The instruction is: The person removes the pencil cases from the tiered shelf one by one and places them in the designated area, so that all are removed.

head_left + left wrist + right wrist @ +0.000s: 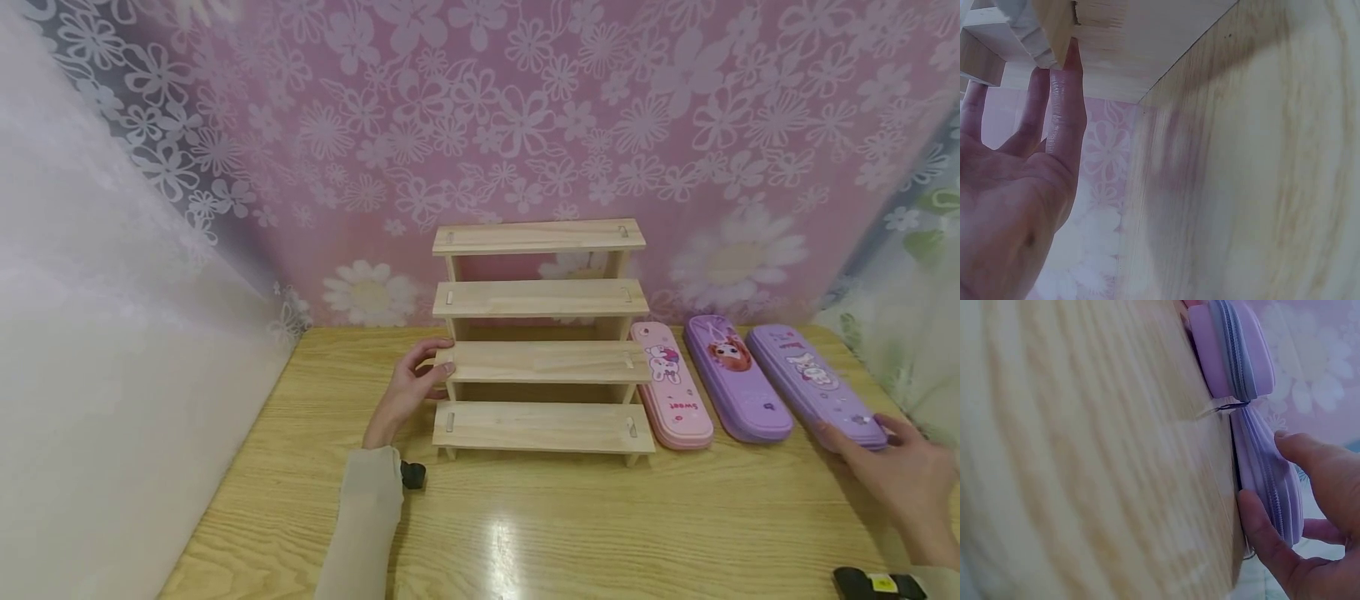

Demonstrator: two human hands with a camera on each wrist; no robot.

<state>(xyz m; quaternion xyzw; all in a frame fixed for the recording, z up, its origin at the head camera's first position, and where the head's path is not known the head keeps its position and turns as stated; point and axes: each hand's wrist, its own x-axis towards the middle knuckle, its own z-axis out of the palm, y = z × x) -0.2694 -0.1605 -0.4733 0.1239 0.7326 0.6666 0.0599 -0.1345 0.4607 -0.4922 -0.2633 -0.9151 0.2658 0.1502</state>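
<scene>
A four-step wooden display rack [542, 360] stands on the wooden table [525, 533]. My left hand [414, 385] rests against the rack's left end with straight fingers; in the left wrist view its fingertips [1067, 62] touch the wood's edge [1122, 44]. Three pencil cases lie to the rack's right: a pink one [671, 385], a purple one [737, 377] and a lighter lilac one [817, 385]. My right hand [888, 467] pinches the near end of the lilac case [1269, 475], thumb on one side, fingers on the other.
A pink flowered curtain [525, 125] hangs right behind the table. White sheer fabric [90, 333] borders the left side. The table's front half is bare wood with a light glare. The purple case [1235, 350] lies close beside the lilac one.
</scene>
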